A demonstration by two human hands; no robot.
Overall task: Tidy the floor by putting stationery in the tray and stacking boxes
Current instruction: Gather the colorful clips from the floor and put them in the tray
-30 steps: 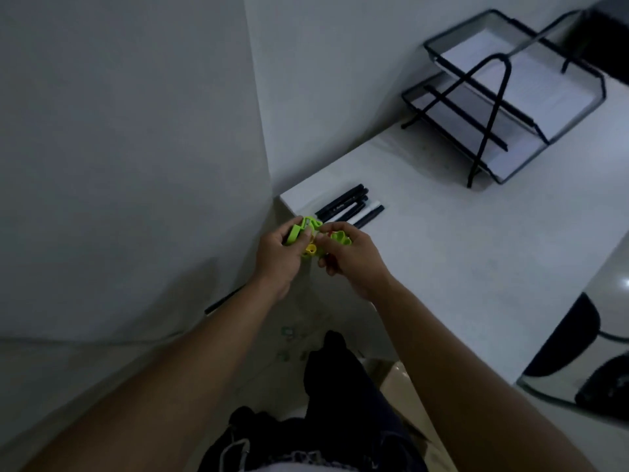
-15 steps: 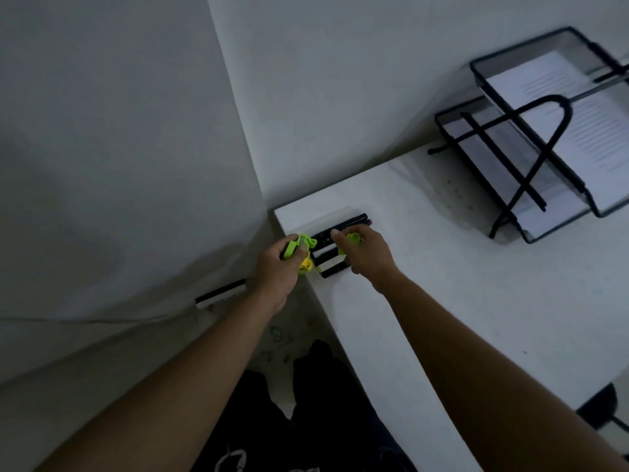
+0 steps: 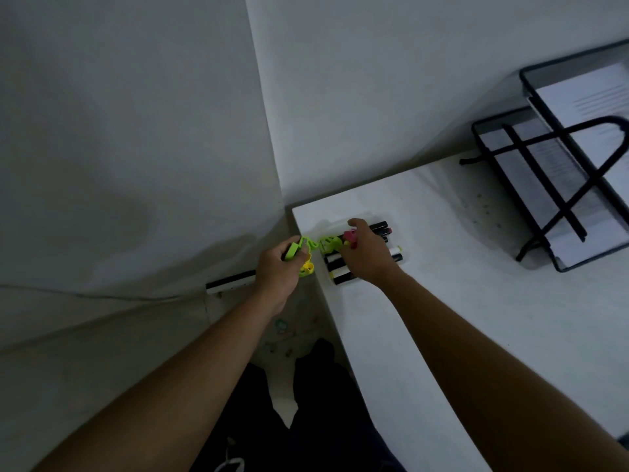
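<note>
My left hand (image 3: 277, 270) is closed on a bunch of green and yellow clips (image 3: 301, 258), just off the left corner of the white table (image 3: 476, 301). My right hand (image 3: 366, 255) rests over a clear tray holding black markers (image 3: 340, 269) on that corner, pinching a pink clip (image 3: 350, 237). Green clips (image 3: 328, 245) lie at the tray's near end, between my two hands. The tray's edges are hard to make out.
A black wire two-tier paper tray (image 3: 561, 158) with sheets stands at the table's back right. On the floor below lie a black-and-white marker (image 3: 231, 282) by the wall and several small clips (image 3: 282, 332). My dark trouser legs (image 3: 306, 403) are underneath.
My hands have separated: the right one moved onto the marker tray with a pink clip and green clips now lie there. The left hand stays off the table corner with its clips.
</note>
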